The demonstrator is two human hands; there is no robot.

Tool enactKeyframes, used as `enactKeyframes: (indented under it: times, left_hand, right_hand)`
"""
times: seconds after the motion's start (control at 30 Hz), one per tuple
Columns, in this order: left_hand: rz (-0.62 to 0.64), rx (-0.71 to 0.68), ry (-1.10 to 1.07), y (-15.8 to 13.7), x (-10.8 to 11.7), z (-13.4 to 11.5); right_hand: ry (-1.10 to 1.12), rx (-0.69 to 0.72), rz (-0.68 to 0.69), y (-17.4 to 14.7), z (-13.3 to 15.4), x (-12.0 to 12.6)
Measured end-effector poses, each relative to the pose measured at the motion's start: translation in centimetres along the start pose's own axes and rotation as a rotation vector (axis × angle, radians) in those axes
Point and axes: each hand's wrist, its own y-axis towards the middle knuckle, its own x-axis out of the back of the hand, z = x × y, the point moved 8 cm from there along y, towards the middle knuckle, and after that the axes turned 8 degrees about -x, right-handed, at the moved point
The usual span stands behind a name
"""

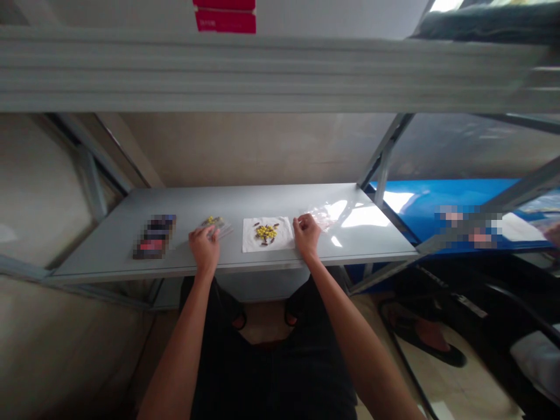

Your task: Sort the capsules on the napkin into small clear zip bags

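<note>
My left hand (204, 246) is closed on a small clear plastic bag (225, 229), its fingers resting at shelf level. Several small yellow pieces (212, 220) show at the bag's far end. Right of it lies a white square sheet (248, 242), cloth or paper. On this sheet sits a cluster of small yellow pieces (266, 232) with several dark brown pieces (273, 240) around them. My right hand (307, 234) is at the sheet's right edge, fingers pinched together; what they hold, if anything, is hidden. Crumpled clear plastic (324, 217) lies just beyond that hand.
A blurred-out phone-like object (155, 236) lies left on the grey shelf (109, 248). A thick upper shelf edge (262, 73) crosses overhead, with metal posts (385, 154) at the sides. To the right, a person sits at a blue surface (420, 204).
</note>
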Motion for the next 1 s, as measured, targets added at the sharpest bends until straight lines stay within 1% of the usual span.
enactKeyframes:
  times: [0.07,0.17,0.27,0.37,0.43,0.5,0.6,0.67,0.73,0.83,0.9,0.97,1.0]
  left_hand:
    - [0.041,-0.042,0.035,0.1,-0.6,-0.1]
    - [0.099,-0.056,0.094,0.0,-1.3,0.0]
    - [0.123,-0.032,0.127,-0.2,-1.5,0.1]
    - [0.102,0.024,0.134,-0.1,-1.1,0.4]
    - [0.05,0.077,0.13,-0.1,-0.4,0.8]
    - [-0.057,0.164,0.098,-0.2,0.6,1.3]
    - [-0.233,0.299,-0.031,-0.9,1.9,2.0]
    - [-0.305,0.331,-0.117,-1.2,2.4,1.9]
    - [-0.359,0.313,-0.192,-1.3,2.7,1.5]
    - [-0.39,0.237,-0.271,-1.3,2.8,0.5]
    - [-0.388,0.214,-0.295,-1.3,2.7,0.2]
    - [-0.369,0.221,-0.314,-1.4,2.5,0.2]
    - [-0.347,0.228,-0.318,-1.4,2.4,0.2]
  right_hand:
    - [0.011,-0.008,-0.003,0.1,-0.2,0.0]
    - [0.017,-0.02,0.0,0.1,-0.3,0.0]
    - [0.007,-0.019,-0.004,0.1,-0.2,0.1]
    - [-0.013,-0.01,-0.004,0.1,0.0,0.2]
    - [-0.028,-0.003,-0.001,0.1,0.2,0.2]
    - [-0.038,0.004,-0.002,0.0,0.4,0.2]
    - [-0.045,0.017,-0.013,0.0,0.6,0.3]
    - [-0.047,0.03,-0.019,0.0,0.7,0.3]
    - [-0.059,0.052,-0.021,-0.1,0.9,0.4]
    - [-0.096,0.104,-0.021,-0.6,1.6,0.2]
    - [-0.124,0.149,0.011,-1.5,2.8,-0.7]
    - [-0.145,0.209,0.118,-2.8,4.7,-3.0]
    - [-0.144,0.252,0.23,-3.7,6.0,-4.9]
